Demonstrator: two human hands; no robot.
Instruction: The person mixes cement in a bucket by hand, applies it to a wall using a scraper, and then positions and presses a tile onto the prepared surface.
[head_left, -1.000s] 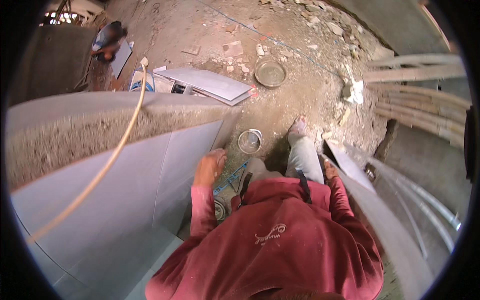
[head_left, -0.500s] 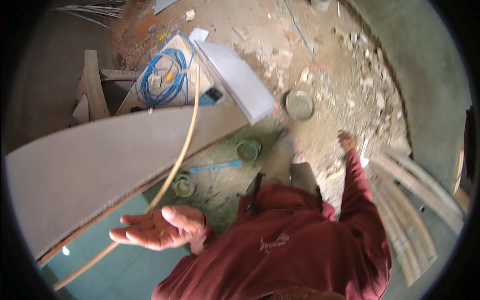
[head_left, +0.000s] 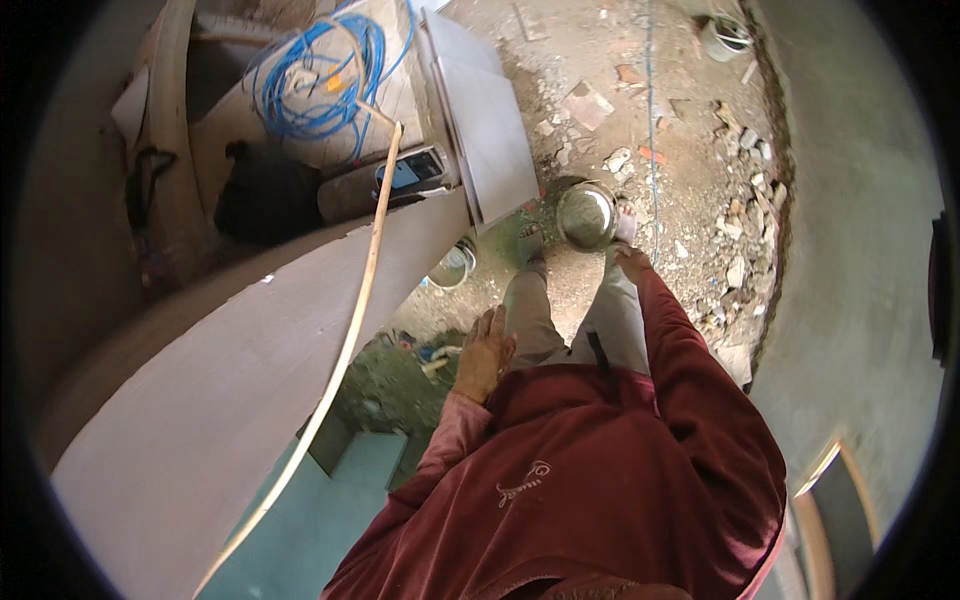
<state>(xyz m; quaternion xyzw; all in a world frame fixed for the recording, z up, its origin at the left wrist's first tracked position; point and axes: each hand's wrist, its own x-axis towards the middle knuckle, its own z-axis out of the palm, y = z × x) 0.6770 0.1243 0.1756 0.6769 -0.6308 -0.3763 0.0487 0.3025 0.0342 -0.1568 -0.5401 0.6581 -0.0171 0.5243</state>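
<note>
My left hand (head_left: 485, 357) is open, its fingers stretched out flat beside my left thigh, holding nothing. Further forward, my right hand (head_left: 632, 263) is lowered in front of my right lower leg; its fingers are too small and dim to read, and no held thing shows. Just beyond it, a round metal pan (head_left: 565, 228) sits on the dirt floor by my feet. To the left, a bucket (head_left: 455, 268) is partly covered by the edge of a long pale panel (head_left: 250, 350).
A thin, pale bent strip (head_left: 345, 350) crosses the panel. Beyond lie a coiled blue cable (head_left: 325, 75), a phone-like device (head_left: 410, 172), a dark bag (head_left: 270, 195) and a grey board (head_left: 490, 120). Rubble (head_left: 740, 225) lines the right wall; another bucket (head_left: 725, 40) stands far right.
My left hand has swung from the far left, palm up, in to beside my thigh. The right hand has come inward to my leg. The view has turned, and the pan is now by my feet.
</note>
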